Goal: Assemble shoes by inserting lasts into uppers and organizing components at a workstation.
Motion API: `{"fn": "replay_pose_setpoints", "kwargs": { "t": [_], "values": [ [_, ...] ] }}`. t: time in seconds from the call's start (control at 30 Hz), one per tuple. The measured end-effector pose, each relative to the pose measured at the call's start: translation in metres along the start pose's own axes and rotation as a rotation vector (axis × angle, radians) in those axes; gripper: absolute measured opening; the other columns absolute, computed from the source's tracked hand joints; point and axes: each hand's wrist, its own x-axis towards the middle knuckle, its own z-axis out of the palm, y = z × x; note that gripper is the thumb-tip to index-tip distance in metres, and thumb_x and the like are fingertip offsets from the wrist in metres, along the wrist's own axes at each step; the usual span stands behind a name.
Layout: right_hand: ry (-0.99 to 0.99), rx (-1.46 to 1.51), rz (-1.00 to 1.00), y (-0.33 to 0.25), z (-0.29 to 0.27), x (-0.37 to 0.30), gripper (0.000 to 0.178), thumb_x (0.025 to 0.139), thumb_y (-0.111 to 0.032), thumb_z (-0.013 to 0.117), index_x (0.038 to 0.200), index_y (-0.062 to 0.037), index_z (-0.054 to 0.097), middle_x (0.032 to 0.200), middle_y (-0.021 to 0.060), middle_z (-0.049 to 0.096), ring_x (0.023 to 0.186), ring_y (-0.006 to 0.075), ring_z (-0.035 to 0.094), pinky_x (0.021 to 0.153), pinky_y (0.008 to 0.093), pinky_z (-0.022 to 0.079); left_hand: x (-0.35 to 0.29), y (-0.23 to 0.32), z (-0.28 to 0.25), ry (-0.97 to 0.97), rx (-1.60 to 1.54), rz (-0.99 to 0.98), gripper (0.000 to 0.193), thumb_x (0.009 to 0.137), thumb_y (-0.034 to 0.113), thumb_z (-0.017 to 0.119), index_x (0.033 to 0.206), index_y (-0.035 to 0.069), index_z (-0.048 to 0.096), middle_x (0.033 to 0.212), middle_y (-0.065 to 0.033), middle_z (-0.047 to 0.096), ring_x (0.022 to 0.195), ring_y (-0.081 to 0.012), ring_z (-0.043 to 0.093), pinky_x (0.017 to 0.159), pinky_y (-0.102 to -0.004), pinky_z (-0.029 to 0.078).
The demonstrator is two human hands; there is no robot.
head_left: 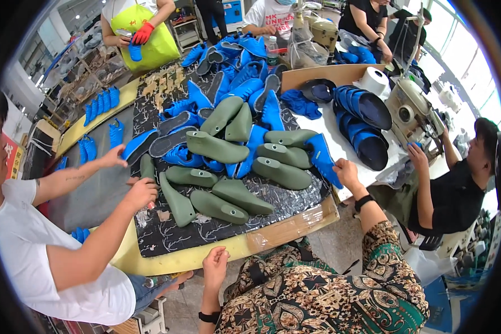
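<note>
The person's right hand (pixel 348 173) is at the right side of the table (pixel 156 245). Its fingers are bent, with the tips at the edge of a blue shoe (pixel 322 158); whether they grasp the edge or only touch it, cannot be told. The shoe is positioned at the right side of the table, tilted, its lower end toward the near right, just beside the green lasts (pixel 281 173).

The left hand (pixel 215 261) is located at the near edge of the table, well apart from the shoe. Its fingers are released and loosely curled. A cardboard strip (pixel 295 225) covers the near right edge.

The lasts lie in the middle and near parts of the table, some resting on blue shoes. A larger shoe pile (pixel 245 78) extends to the far end, near a bottle (pixel 272 49).

At the left, a co-worker in a white shirt (pixel 67 267) extends both arms over the table; the near hand is beside a last. At the right, a second co-worker sits at a sewing machine (pixel 414 108). Nested blue uppers (pixel 367 106) and a white roll (pixel 374 82) are located left of the machine. At the far left, a red glove (pixel 143 33) shows in front of a yellow apron (pixel 156 42).
</note>
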Motion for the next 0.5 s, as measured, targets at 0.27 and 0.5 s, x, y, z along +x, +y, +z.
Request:
{"fn": "replay_pose_setpoints", "kwargs": {
  "t": [0.27, 0.5],
  "values": [
    [-0.226, 0.662, -0.097, -0.062, -0.051, 0.01, 0.012, 0.076, -0.01, 0.061, 0.077, 0.0016, 0.059, 0.063, 0.0059, 0.058, 0.06, 0.0127, 0.053, 0.055, 0.0268, 0.042, 0.029, 0.027, 0.045, 0.058, 0.028, 0.087, 0.02, 0.082, 0.006, 0.057, 0.099, -0.004, 0.056, 0.083, -0.0056, 0.06, 0.074, -0.0085, 0.056, 0.067, -0.0215, 0.046],
    [-0.765, 0.939, -0.302, -0.164, -0.033, 0.023, 0.009, 0.079, -0.006, 0.06, 0.085, 0.0003, 0.058, 0.071, -0.0017, 0.055, 0.068, 0.0051, 0.049, 0.06, 0.02, 0.039, 0.036, 0.043, 0.063, 0.112, 0.004, 0.121, 0.042, 0.08, 0.007, 0.06, 0.118, -0.002, 0.044, 0.099, -0.0107, 0.055, 0.087, -0.0137, 0.055, 0.069, -0.0243, 0.047]
  ]
}}
